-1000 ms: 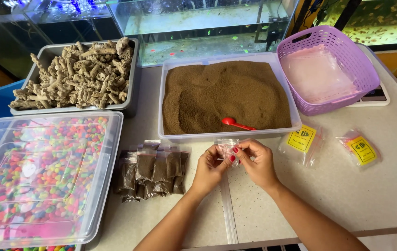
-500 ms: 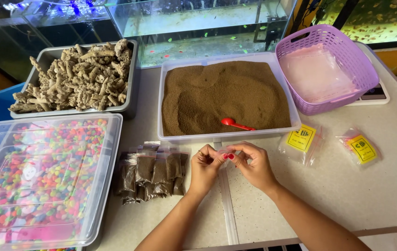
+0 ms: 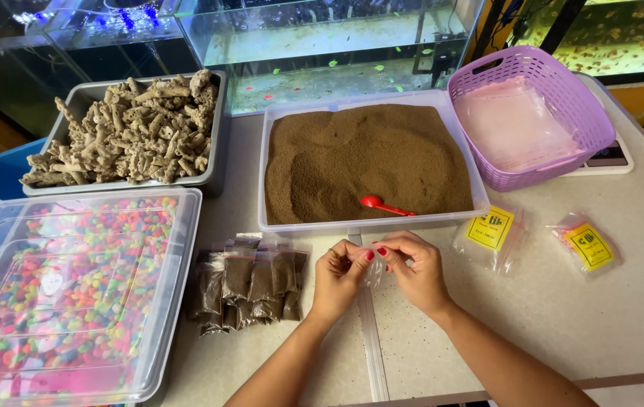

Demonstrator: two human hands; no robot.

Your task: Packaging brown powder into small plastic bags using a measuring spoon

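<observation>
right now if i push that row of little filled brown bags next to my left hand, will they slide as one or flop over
The filled brown bags would probably scatter rather than slide as one: they lie loosely overlapped, not bound. Each looks soft and slumped, so it should flop and deform under a finger. The clear film looks slick on the smooth table, so they likely slide easily.

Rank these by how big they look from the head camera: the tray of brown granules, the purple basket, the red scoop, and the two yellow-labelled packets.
1. Tray of brown granules
2. Purple basket
3. The two yellow-labelled packets, left and right: they look about alike, so I won't rank them against each other.
4. Red scoop, smallest.
</observation>
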